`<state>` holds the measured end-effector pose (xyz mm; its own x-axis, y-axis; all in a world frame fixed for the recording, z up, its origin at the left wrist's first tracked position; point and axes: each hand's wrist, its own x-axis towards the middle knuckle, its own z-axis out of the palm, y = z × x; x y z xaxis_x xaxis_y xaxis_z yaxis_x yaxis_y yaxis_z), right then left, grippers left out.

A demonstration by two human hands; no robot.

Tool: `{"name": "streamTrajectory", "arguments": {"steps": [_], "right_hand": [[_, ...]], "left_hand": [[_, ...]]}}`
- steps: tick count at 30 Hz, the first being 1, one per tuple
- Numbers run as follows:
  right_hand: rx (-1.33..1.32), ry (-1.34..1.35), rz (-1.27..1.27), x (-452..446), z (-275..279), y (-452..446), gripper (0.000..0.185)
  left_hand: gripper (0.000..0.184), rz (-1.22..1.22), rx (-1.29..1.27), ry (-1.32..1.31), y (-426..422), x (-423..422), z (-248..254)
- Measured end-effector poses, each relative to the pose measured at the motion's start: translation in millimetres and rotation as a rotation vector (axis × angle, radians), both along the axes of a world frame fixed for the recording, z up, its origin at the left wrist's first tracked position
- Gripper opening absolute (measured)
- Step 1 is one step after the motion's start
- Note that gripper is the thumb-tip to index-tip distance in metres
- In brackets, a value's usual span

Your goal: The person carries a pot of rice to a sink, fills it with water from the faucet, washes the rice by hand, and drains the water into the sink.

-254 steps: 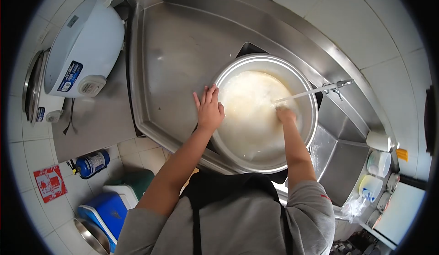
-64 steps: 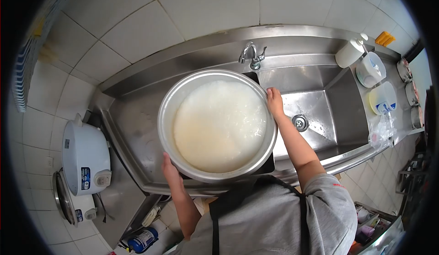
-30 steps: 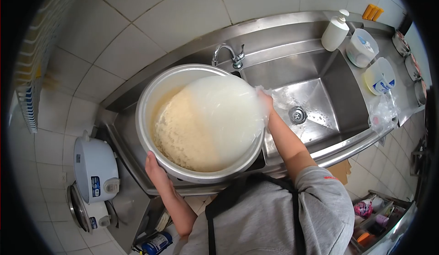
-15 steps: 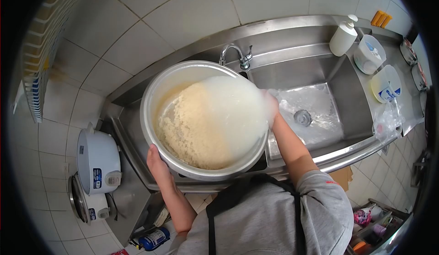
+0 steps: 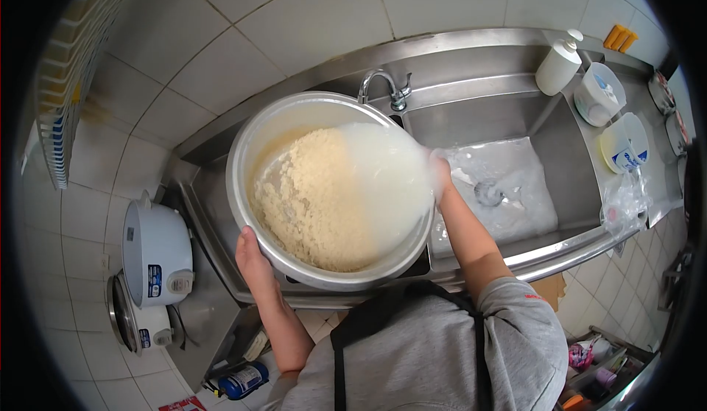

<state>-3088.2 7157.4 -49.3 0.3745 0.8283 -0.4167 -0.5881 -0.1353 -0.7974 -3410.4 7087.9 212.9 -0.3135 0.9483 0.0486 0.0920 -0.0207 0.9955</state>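
And there goes the cloudy water (image 5: pixel 390 183), sheeting over the right side of the big aluminium pot (image 5: pixel 294 113) and into the sink basin (image 5: pixel 565 153)! The pot sits over the left part of the steel counter, just below the faucet (image 5: pixel 398 100), tipped to the right, its pouring edge over the basin. Look at the change: two seconds ago the milky liquid covers nearly everything inside; now a broad bank of wet rice (image 5: pixel 317 205) lies bare on the left half, the water drawn to the right. The basin floor, only wet then, now carries a spreading, foamy pool around the drain (image 5: pixel 488 193). For the work in hand, that reads as the liquid coming off while the grain stays put, though a fair share of water remains. The left hand (image 5: pixel 255 260) braces the near-left outer wall, thumb up by the rim; its other fingers are hidden, so whether they grip or merely press, I cannot tell. The right hand (image 5: pixel 442 174) is at the right rim, right in the outflow, water washing over it; its fingers blur into the stream, clenched or spread I cannot say. No stream shows from the faucet.
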Motion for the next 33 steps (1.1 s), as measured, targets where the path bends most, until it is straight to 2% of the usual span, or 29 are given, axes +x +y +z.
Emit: {"name": "streamTrajectory", "arguments": {"steps": [4, 7, 10, 12, 14, 16, 19, 22, 25, 28, 31, 33], "right_hand": [[-0.037, -0.138, 0.108, 2, 6, -3, 0.037], [0.046, 0.108, 0.027, 1, 12, -4, 0.035], [0.054, 0.085, -0.019, -1, 21, -9, 0.034], [0.076, -0.223, 0.073, 1, 9, -5, 0.031], [0.086, -0.286, 0.117, 3, 1, -3, 0.030], [0.089, -0.106, 0.110, 2, -3, -1, 0.031], [0.160, -0.269, 0.124, 0, 14, -10, 0.033], [0.174, 0.092, 0.076, 1, 2, -3, 0.032], [0.203, 0.282, 0.071, 6, -24, 5, 0.031], [0.148, 0.421, -0.009, 4, -16, 4, 0.029], [0.089, 0.062, 0.023, 1, -1, -2, 0.027], [0.169, -0.220, 0.078, 2, -1, -4, 0.025]], "left_hand": [[0.035, 0.001, -0.003, 0.042, -2, 6, 6], [0.038, -0.014, -0.029, 0.056, -1, 2, 6], [0.041, -0.033, -0.034, 0.067, -2, 2, 7], [0.042, -0.044, -0.025, 0.069, -3, 5, 9], [0.042, -0.055, -0.013, 0.064, -4, 7, 11], [0.042, -0.060, -0.007, 0.065, -4, 8, 11], [0.043, -0.063, -0.011, 0.082, -4, 8, 12], [0.044, -0.066, -0.008, 0.097, -5, 9, 14], [0.044, -0.073, -0.001, 0.107, -6, 13, 16], [0.044, -0.079, 0.007, 0.114, -7, 16, 18], [0.044, -0.082, 0.012, 0.119, -8, 18, 19], [0.044, -0.085, 0.011, 0.118, -9, 18, 20]]}}
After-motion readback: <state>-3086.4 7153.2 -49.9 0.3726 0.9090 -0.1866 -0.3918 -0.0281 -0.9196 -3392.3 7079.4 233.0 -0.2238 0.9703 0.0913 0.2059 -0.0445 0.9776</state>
